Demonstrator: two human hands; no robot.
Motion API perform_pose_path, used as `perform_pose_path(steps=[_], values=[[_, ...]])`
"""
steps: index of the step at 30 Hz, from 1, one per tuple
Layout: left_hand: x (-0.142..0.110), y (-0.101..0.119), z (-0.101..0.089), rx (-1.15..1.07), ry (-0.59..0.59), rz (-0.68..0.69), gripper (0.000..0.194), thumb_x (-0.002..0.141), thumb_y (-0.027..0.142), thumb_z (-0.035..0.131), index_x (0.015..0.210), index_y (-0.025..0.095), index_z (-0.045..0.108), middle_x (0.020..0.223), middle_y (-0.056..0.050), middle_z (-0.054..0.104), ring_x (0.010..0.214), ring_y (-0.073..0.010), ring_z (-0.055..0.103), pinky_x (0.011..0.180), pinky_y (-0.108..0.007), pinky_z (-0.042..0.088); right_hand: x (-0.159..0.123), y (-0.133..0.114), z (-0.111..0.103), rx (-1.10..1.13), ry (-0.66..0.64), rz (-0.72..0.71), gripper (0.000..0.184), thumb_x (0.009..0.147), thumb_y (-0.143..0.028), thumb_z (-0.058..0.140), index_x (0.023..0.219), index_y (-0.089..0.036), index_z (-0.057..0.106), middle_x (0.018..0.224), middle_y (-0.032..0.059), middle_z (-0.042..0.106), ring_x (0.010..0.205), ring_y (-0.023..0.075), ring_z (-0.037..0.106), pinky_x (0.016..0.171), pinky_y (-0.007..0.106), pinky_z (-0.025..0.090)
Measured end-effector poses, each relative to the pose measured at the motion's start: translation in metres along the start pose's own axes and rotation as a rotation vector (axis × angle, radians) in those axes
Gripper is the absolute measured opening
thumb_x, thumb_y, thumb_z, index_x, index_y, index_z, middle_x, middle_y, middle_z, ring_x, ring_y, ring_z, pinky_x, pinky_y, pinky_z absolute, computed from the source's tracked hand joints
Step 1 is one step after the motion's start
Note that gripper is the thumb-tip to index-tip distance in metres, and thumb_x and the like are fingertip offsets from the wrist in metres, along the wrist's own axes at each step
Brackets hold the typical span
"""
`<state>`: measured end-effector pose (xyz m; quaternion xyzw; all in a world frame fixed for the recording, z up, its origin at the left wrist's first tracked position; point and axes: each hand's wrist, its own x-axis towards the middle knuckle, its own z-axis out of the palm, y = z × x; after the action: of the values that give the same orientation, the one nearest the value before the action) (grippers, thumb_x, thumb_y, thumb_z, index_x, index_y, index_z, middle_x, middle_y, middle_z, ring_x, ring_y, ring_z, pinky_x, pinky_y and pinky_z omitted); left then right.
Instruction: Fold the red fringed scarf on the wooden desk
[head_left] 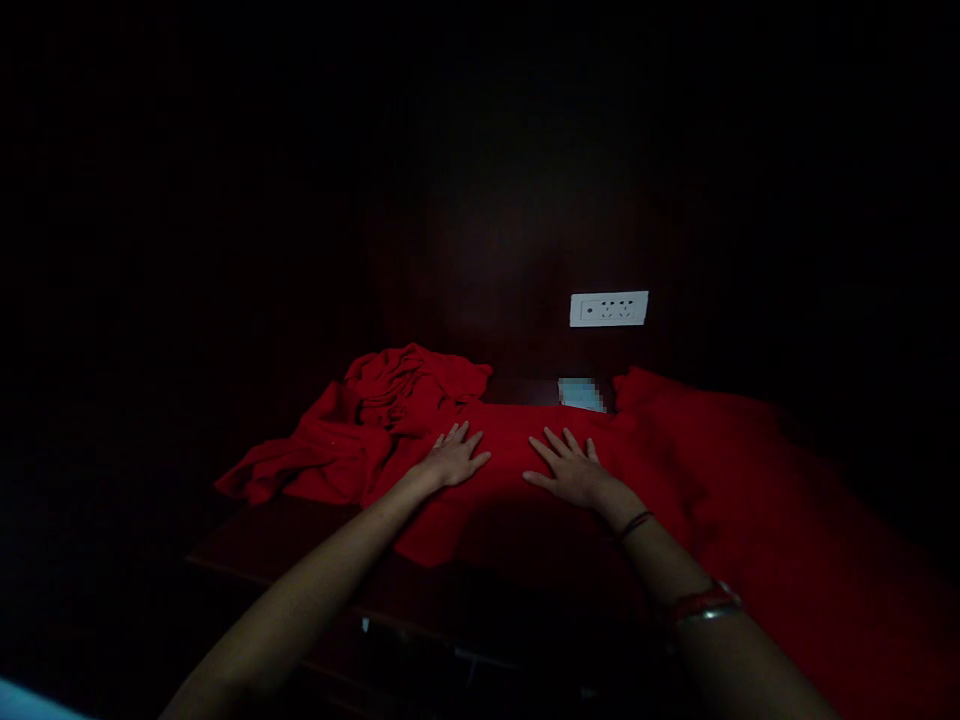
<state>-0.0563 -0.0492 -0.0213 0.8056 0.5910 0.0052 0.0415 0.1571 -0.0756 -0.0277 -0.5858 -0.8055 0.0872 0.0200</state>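
A red cloth (502,510) lies spread over a dark table (247,540). My left hand (452,461) rests palm down on the cloth with its fingers spread. To its right, my right hand (571,474) also lies flat on the cloth, fingers apart. Neither hand holds anything. A crumpled heap of red fabric (405,385) sits to the left of my left hand. On the right, more red fabric (757,490) stretches toward the lower right; whether it joins the cloth under my hands I cannot tell.
A white wall socket panel (609,309) is on the dark wall behind the table. A pale, pixelated flat item (581,394) lies at the table's back. The table's front edge shows dimly at lower left. Most surroundings are too dark to make out.
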Motion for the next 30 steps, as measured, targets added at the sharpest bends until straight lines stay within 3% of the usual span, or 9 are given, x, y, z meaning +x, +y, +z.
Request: perform_pose_path(steps=[3,6,13,17,21,23,26,28,30], values=[[0.010,0.017,0.003,-0.026,0.130,0.016,0.059,0.082,0.054,0.014,0.130,0.020,0.020,0.138,-0.009,0.010,0.125,-0.0246,0.008,0.098,-0.043,0.015,0.001,0.002,0.001,-0.012,-0.021,0.085,0.077,0.068,-0.071,0.010,0.132,-0.027,0.006,0.139,0.0014,-0.002,0.124,0.0306,-0.005,0.093,0.057,0.000],[0.018,0.020,0.015,-0.028,0.060,0.005,0.063,0.079,0.058,0.014,0.131,0.023,0.018,0.138,-0.008,0.010,0.124,-0.0261,0.009,0.097,-0.045,0.013,0.002,0.006,0.003,-0.013,-0.114,0.149,0.080,0.067,-0.072,0.009,0.133,-0.025,0.004,0.139,0.0007,-0.003,0.124,0.0311,-0.004,0.093,0.058,0.003],[0.020,0.002,0.020,-0.044,-0.012,0.044,0.066,0.076,0.062,0.014,0.131,0.025,0.016,0.138,-0.007,0.010,0.125,-0.0253,0.007,0.098,-0.045,0.010,-0.001,0.005,-0.002,-0.028,-0.100,0.231,0.085,0.067,-0.072,0.008,0.133,-0.019,0.005,0.139,0.0040,-0.003,0.123,0.0319,-0.005,0.093,0.057,0.001],[0.016,0.008,0.020,-0.053,0.042,0.041,0.067,0.077,0.061,0.016,0.131,0.021,0.017,0.138,-0.010,0.010,0.125,-0.0255,0.005,0.098,-0.045,0.009,-0.002,-0.008,-0.001,-0.050,0.027,0.033,0.079,0.070,-0.069,0.009,0.133,-0.023,0.002,0.139,0.0001,-0.005,0.124,0.0275,-0.009,0.094,0.055,-0.002],[0.009,0.010,0.012,0.013,0.179,0.029,0.060,0.080,0.055,0.021,0.129,0.021,0.025,0.137,-0.010,0.014,0.125,-0.0263,0.008,0.098,-0.045,0.009,0.001,-0.013,0.004,-0.033,-0.094,-0.016,0.074,0.071,-0.068,0.010,0.132,-0.028,0.004,0.139,-0.0024,-0.001,0.124,0.0272,-0.006,0.094,0.056,-0.003],[0.001,0.001,-0.002,0.099,0.314,-0.028,0.054,0.080,0.050,0.028,0.126,0.021,0.032,0.137,-0.008,0.015,0.125,-0.0265,0.009,0.099,-0.045,0.009,0.002,-0.011,0.005,-0.037,-0.126,0.006,0.073,0.071,-0.068,0.010,0.132,-0.028,0.004,0.139,-0.0027,-0.002,0.124,0.0271,-0.006,0.094,0.055,-0.003],[-0.019,-0.032,-0.029,0.228,0.504,-0.184,0.047,0.080,0.040,0.035,0.123,0.020,0.037,0.137,-0.008,0.017,0.124,-0.0267,0.010,0.098,-0.046,0.009,0.002,-0.007,0.002,-0.040,-0.145,0.023,0.075,0.070,-0.069,0.012,0.132,-0.027,0.004,0.139,-0.0019,-0.002,0.124,0.0269,-0.005,0.095,0.055,-0.002],[-0.036,-0.060,-0.042,0.255,0.484,-0.328,0.050,0.078,0.041,0.038,0.122,0.018,0.038,0.134,-0.011,0.022,0.123,-0.0305,0.013,0.096,-0.049,0.013,0.002,-0.006,-0.001,-0.035,-0.167,0.027,0.077,0.069,-0.070,0.014,0.132,-0.027,0.004,0.139,-0.0013,-0.002,0.124,0.0268,-0.005,0.095,0.054,-0.001],[-0.052,-0.087,-0.050,0.215,0.309,-0.437,0.056,0.072,0.046,0.044,0.121,0.017,0.039,0.126,-0.015,0.037,0.117,-0.0349,0.026,0.091,-0.052,0.023,0.001,-0.005,-0.003,-0.025,-0.184,0.027,0.079,0.067,-0.071,0.017,0.132,-0.027,0.004,0.139,-0.0011,-0.002,0.124,0.0266,-0.005,0.096,0.053,-0.001]])
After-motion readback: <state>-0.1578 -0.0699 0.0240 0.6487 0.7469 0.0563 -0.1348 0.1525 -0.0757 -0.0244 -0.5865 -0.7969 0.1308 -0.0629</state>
